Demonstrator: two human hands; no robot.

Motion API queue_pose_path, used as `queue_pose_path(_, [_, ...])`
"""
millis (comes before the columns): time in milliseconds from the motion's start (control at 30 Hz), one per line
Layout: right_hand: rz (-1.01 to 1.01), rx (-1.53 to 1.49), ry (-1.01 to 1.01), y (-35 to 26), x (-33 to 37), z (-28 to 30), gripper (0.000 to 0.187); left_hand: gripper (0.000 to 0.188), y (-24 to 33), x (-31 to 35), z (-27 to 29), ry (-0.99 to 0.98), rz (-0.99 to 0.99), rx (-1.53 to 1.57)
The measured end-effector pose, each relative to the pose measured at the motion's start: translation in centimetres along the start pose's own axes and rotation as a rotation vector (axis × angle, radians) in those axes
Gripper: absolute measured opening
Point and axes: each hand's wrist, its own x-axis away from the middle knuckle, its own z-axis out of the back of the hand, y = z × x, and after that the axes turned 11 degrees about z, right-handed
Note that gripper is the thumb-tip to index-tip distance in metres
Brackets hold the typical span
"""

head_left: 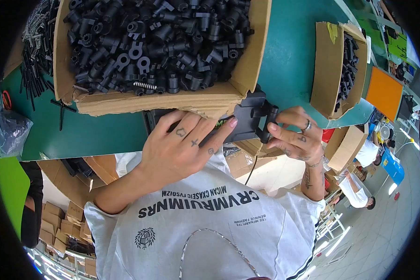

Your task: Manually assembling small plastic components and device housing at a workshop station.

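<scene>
A black plastic case [247,116] with a bit of green marking lies at the table's near edge, partly under the torn front flap of a cardboard box. My left hand [182,144] grips it from above; one fingertip presses near the marking, and the other fingertips are hidden by the flap. At the case's right end stands a short black cylindrical part [269,123]. My right hand [296,135] pinches this part between thumb and fingers, a ring on one finger. Whether the part is fixed to the case, I cannot tell.
The large cardboard box [158,103] holds many black plastic fittings and a few springs. Springs and black rods [35,70] lie at the far left, near a clear plastic bag [11,133]. A smaller parts box [325,70] stands at right on the green table [284,51].
</scene>
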Motion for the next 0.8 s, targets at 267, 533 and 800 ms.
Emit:
queue_pose_path(267, [0.039,-0.261,0.077,1.8,0.0,0.1,0.043,0.047,0.7,0.0,0.1,0.009,0.005,0.016])
queue_pose_path(533, [-0.06,-0.347,0.18,1.2,0.5,-1.0,0.027,0.047,0.7,-0.4,0.3,0.003,0.0,-0.006])
queue_pose_path(800, [-0.08,-0.179,0.116,0.3,-0.7,0.4,0.066,0.046,0.3,-0.7,0.2,0.016,-0.002,0.009])
